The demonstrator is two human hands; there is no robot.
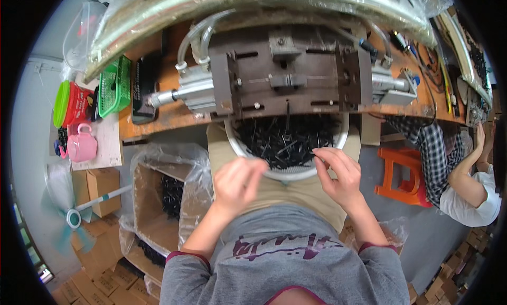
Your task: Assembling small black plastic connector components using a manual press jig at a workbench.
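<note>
A white-rimmed round basket (232, 141) rests on my lap, full of thin black plastic pieces (288, 146). My left hand (237, 183) is over the basket's near left rim, its fingers curled together and blurred by motion; whatever they may hold is hidden. At the near right rim, my right hand (340, 173) has its thumb and fingers drawn together, with a small dark tip at the fingertips that looks like one of the black pieces. Just beyond the basket, a dark metal fixture (288, 99) stands at the edge of the wooden bench (169, 122), one black strip hanging from its front.
Pneumatic cylinders (198, 91) flank the fixture. Plastic-lined cartons (153, 199) with black pieces stand at left, near a fan (73, 218). A pink mug (83, 144) and a green basket (115, 88) sit far left. At right are an orange stool (393, 173) and another person (470, 194).
</note>
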